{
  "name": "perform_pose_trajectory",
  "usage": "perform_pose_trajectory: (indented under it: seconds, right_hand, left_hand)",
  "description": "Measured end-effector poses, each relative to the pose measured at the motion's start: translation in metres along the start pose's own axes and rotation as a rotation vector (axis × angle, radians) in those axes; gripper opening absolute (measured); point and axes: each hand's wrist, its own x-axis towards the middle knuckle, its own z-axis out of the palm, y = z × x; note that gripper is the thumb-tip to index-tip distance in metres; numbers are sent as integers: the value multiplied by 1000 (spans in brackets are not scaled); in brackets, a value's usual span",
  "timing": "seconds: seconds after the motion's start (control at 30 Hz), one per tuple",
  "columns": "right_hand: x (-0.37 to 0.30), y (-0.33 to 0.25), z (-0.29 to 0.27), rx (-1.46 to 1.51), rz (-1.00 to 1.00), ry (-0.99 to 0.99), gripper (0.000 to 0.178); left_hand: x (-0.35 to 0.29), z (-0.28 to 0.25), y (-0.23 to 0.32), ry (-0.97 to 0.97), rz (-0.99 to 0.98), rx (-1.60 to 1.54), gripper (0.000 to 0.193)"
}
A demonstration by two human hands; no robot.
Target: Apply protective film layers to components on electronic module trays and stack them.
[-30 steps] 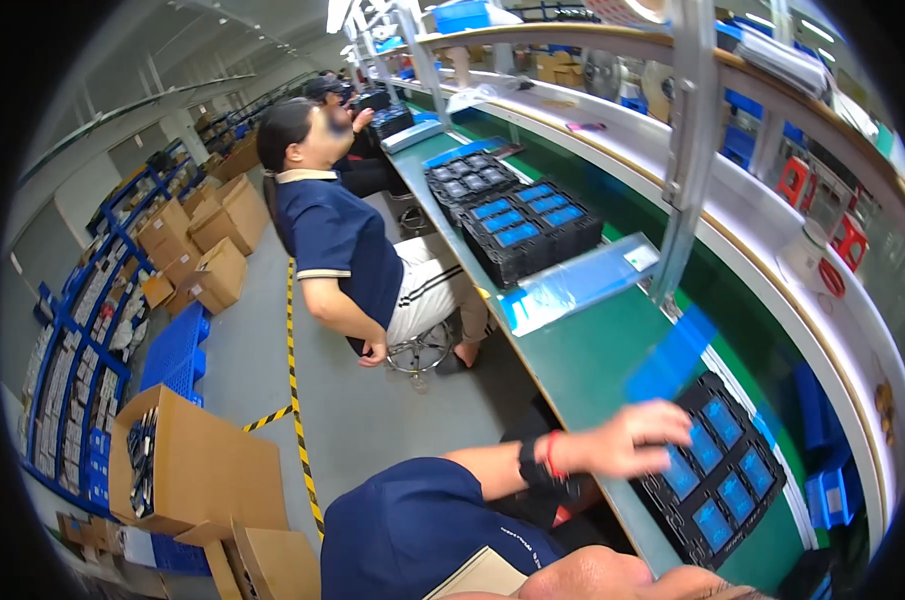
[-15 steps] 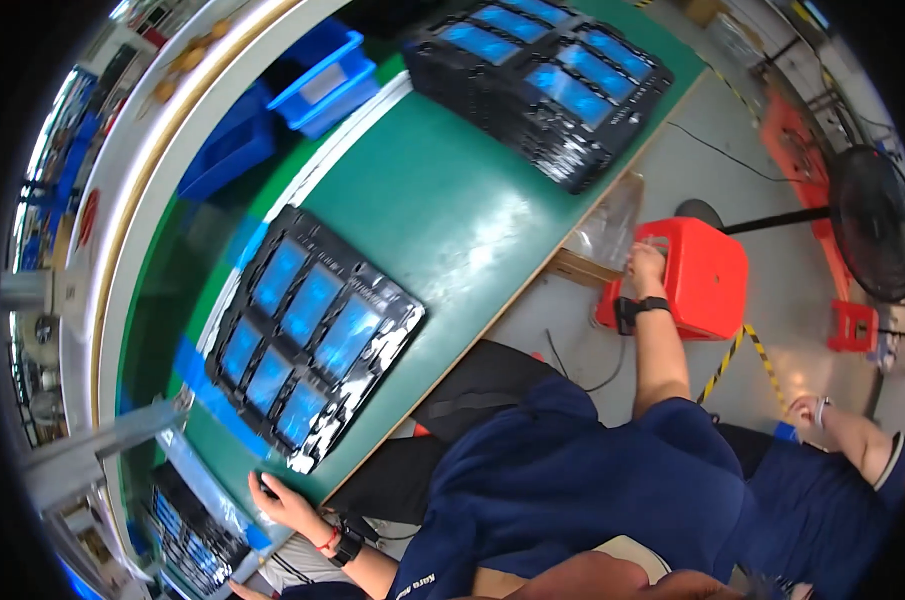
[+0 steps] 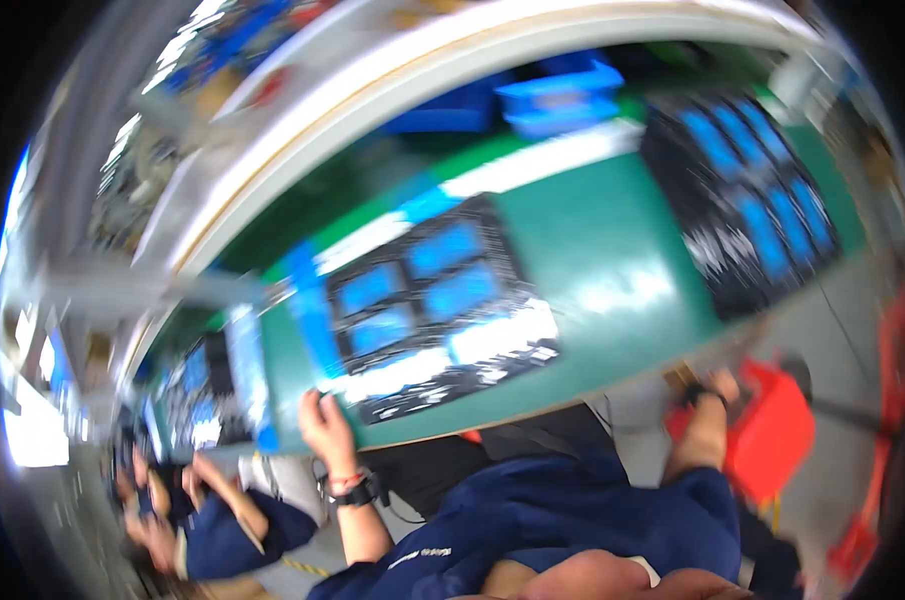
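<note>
A black tray with several blue rectangular pieces lies on the green worktable, glossy along its near side. My left hand is at the table's front edge, beside the tray's near left corner. Its fingers are curled round a small dark thing, too blurred to name. Low at the right, away from the table, my right hand is closed on the edge of a red plastic stool; its fingertips are partly hidden.
Stacked black trays with blue pieces stand on the table's right end. Blue bins sit behind. Another black tray lies farther left, near other people. A red frame stands far right.
The view has swung left, so table and trays appear turned and shifted right. The left hand stays by the tray's corner. The right hand remains on the red stool.
</note>
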Motion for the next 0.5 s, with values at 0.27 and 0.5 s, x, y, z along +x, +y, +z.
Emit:
perform_pose_trajectory:
  seconds: [0.27, 0.5]
  right_hand:
    - [126, -320, -168, 501, -936, -132, 33]
    - [37, -307, -305, 644, -1210, -288, 26]
  left_hand:
    - [-21, 15, 25, 116, 45, -79, 25]
    - [-25, 5, 28, 120, -61, -53, 27]
